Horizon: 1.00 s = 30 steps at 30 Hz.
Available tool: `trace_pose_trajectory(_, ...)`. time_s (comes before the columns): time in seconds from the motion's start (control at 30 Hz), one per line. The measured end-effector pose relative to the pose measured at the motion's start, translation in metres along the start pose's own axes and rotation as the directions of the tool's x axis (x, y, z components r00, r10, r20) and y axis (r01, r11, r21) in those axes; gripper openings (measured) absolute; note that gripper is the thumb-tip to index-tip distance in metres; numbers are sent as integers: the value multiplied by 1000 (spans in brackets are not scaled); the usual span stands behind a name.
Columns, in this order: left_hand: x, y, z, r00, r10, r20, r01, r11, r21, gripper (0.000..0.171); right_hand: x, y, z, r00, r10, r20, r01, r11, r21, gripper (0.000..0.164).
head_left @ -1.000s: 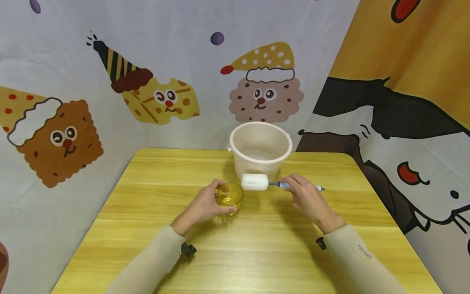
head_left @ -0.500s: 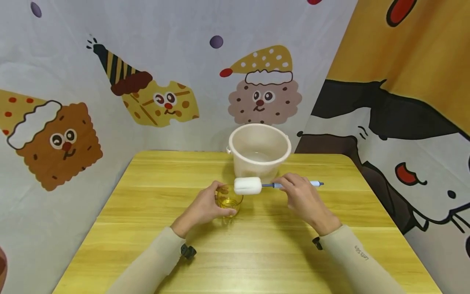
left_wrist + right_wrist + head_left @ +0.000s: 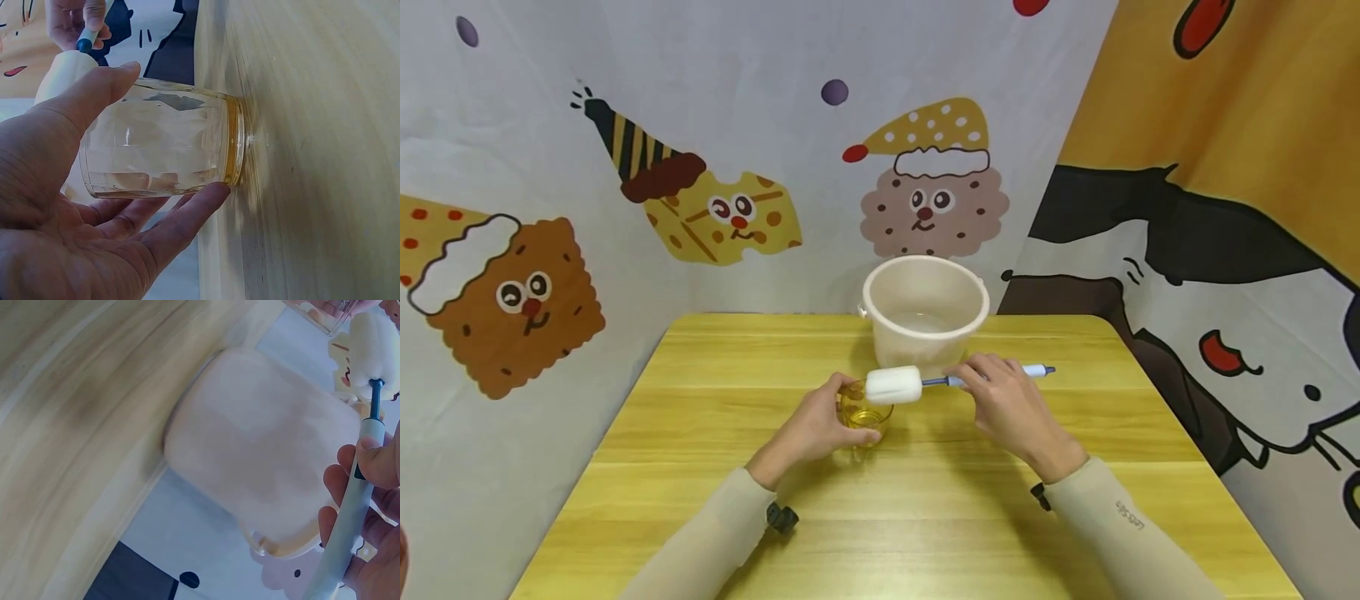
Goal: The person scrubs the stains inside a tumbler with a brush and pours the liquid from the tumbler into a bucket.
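Observation:
My left hand (image 3: 818, 421) grips an amber glass cup (image 3: 868, 421) from its left side, thumb in front and fingers behind. In the left wrist view the clear, yellow-tinted cup (image 3: 162, 137) stands with its base on the table. A sponge cup brush (image 3: 893, 385) with a thick white head lies level over the cup's rim, outside its mouth. My right hand (image 3: 1011, 408) holds the brush by its pale blue-and-white handle. In the right wrist view thumb and fingers wrap the brush handle (image 3: 350, 512).
Behind the hands a cream bucket (image 3: 925, 308) stands near the table's back edge, with what looks like some water inside. The wood-grain table (image 3: 895, 517) meets cartoon-printed cloth (image 3: 760, 100) at the back and sides.
My right hand has moved left with the brush, bringing its white head from in front of the bucket to over the cup. The left hand stays on the cup.

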<state>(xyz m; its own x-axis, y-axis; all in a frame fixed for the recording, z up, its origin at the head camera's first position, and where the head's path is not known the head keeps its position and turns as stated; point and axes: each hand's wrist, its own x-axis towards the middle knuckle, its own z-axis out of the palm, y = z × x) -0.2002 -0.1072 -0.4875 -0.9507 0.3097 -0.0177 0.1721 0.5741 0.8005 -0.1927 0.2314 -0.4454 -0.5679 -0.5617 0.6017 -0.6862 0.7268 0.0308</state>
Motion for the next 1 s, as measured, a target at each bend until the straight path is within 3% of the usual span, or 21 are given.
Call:
trace_pose_trajectory(0.37, -3, 2, -1, 1000, -11, 5, 11, 1000, 13, 98, 8, -7, 1, 997, -74, 0, 74, 996, -58, 58)
trace_pose_trajectory(1.0, -1, 0, -1, 1000, 1, 10, -1, 1000, 11, 96, 37, -18, -7, 978, -197, 64, 205, 963, -173, 59)
